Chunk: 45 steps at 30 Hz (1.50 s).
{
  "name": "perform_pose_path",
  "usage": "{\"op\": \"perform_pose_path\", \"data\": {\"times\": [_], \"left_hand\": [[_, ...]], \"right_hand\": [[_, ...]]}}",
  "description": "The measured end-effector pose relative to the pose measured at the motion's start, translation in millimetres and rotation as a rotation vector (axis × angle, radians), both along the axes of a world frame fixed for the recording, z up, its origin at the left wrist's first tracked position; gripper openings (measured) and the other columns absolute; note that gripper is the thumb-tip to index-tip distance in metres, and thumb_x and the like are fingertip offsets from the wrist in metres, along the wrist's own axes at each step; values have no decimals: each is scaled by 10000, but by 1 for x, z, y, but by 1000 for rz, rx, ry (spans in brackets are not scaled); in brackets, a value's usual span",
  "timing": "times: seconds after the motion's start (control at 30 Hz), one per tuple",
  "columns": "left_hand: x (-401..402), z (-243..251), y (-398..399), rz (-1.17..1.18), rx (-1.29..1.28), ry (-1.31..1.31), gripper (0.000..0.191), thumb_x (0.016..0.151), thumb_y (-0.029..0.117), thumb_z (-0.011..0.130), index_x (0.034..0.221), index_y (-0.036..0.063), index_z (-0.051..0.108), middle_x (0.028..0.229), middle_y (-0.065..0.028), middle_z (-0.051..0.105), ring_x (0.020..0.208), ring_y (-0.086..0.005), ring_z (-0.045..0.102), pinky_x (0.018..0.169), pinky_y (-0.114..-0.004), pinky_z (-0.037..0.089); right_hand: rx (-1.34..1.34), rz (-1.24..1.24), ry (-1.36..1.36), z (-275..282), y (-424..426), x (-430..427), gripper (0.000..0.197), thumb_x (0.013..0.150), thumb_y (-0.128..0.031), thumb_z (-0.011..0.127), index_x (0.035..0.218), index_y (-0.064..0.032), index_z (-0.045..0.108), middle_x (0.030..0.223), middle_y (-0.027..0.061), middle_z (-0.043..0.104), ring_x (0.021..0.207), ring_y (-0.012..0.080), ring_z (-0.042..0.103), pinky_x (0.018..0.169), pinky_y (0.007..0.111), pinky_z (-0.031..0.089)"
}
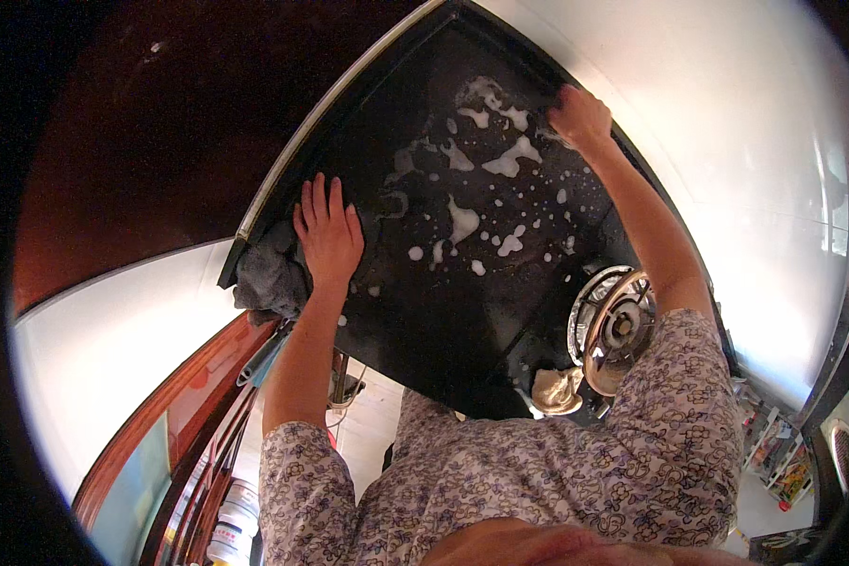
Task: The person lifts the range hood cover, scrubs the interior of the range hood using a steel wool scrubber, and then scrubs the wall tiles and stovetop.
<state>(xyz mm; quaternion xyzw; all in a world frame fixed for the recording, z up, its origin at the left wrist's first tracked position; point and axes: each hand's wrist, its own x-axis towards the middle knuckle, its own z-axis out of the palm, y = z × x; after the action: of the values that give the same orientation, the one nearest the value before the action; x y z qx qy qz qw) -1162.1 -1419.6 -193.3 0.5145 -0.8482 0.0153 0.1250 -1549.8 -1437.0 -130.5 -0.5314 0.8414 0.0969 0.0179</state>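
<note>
Before me is a black countertop [410, 339], wet, with patches and drops of white foam [513, 157] over its middle. My left hand [329, 237] lies palm down on its left part, fingers apart, holding nothing. Just beside that hand, a crumpled grey cloth [269, 272] rests at the counter's left corner. My right hand [580, 122] is curled in a fist, slightly blurred, against the counter near its far right edge. Whether it grips something is hidden; a pale smear shows under its fingers.
By my right forearm stand a round gas burner with a ring-shaped support [619, 329] and a crumpled tan cloth [557, 391]. White wall [736, 163] borders the right side. At lower left are a wooden-framed cabinet [163, 410] and white tubs [233, 523].
</note>
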Motion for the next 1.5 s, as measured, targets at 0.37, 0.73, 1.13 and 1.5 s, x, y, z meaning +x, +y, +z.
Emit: {"op": "perform_pose_path", "data": {"times": [0.37, 0.73, 1.13, 1.5], "left_hand": [[-7, 5, -6, -52, -19, -18, 408, 917, 220, 388, 1292, 59, 374, 1373, -124, 326, 1282, -317, 279, 1029, -476, 234], [-6, 7, -6, -33, 25, -29, 419, 912, 212, 399, 1301, 59, 365, 1380, -138, 304, 1285, -318, 271, 1035, -489, 218], [3, 5, -2, 4, 56, -80, 412, 934, 238, 363, 1305, 61, 362, 1377, -128, 319, 1286, -312, 274, 1032, -481, 228], [6, -3, 0, -16, 13, -38, 412, 923, 235, 386, 1298, 65, 368, 1364, -132, 323, 1276, -316, 284, 1024, -484, 236]], "right_hand": [[-746, 240, 176, -90, -162, 34, 219, 768, -203, 584, 977, -142, 561, 970, 106, 541, 864, 294, 595, 601, 449, 510], [-742, 155, 49, -47, -155, 46, 242, 801, -282, 559, 1012, -181, 622, 1001, 87, 568, 914, 283, 583, 694, 423, 503], [-616, 145, -142, -47, -126, 57, 308, 826, -311, 555, 1113, -208, 596, 1031, 87, 550, 995, 277, 548, 781, 414, 479], [-46, 204, -2, -21, -82, 49, 288, 762, -268, 578, 1007, -126, 632, 1048, 129, 583, 926, 316, 597, 740, 439, 511]]}}
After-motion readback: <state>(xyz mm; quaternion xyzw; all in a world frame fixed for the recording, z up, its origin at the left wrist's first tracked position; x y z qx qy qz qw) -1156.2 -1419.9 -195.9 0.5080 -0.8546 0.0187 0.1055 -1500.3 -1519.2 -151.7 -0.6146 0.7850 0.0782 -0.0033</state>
